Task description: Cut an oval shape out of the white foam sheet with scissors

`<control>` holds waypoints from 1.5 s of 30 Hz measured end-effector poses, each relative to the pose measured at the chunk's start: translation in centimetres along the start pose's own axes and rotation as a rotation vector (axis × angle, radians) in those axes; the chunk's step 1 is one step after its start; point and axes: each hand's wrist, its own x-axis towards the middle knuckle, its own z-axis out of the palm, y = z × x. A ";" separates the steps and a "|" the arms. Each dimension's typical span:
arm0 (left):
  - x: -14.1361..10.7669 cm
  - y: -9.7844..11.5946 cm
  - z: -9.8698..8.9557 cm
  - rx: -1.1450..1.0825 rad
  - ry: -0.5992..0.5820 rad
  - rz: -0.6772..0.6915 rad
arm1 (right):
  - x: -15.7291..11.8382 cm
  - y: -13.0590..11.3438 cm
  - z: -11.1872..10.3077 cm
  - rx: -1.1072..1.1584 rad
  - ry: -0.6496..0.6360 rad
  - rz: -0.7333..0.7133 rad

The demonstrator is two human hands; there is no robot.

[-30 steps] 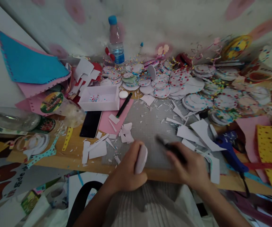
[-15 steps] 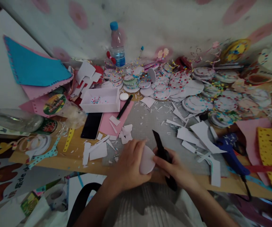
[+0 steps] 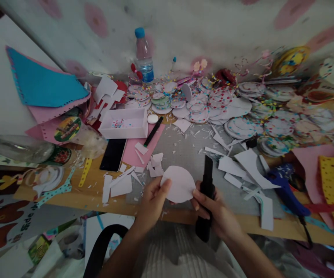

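Note:
A round white disc (image 3: 178, 184), like cut foam or card, is held flat above the near edge of the grey mat (image 3: 181, 148). My left hand (image 3: 154, 197) pinches its left side, thumb on top. Closed around a black utility knife (image 3: 207, 189) is my right hand (image 3: 216, 208); its thumb and fingertip also touch the disc's right edge. The knife stands nearly upright, its dark blade end pointing away from me. White offcuts (image 3: 230, 166) lie on the mat to the right, with more scraps (image 3: 122, 185) at the left.
Several decorated discs (image 3: 198, 104) are heaped along the back. A white box (image 3: 123, 122), a phone (image 3: 113, 154) and a black marker (image 3: 154, 131) sit left of centre. A blue glue gun (image 3: 288, 191) lies at the right. A water bottle (image 3: 144, 58) stands by the wall.
The disc has turned from tilted and partly covered by my left hand to flat and facing up. My left hand has shifted to its left edge. The knife has swung more upright.

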 end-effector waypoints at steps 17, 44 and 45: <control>0.1 0.4 1.1 -0.301 -0.003 -0.192 | 0.0 -0.7 -0.6 -0.195 -0.124 -0.046; 0.0 1.5 2.3 -0.625 0.331 -0.339 | -1.5 -1.5 -0.5 -1.447 -0.065 -0.588; 0.0 1.4 2.3 -0.627 0.327 -0.328 | -1.4 -1.4 -0.4 -1.454 -0.059 -0.595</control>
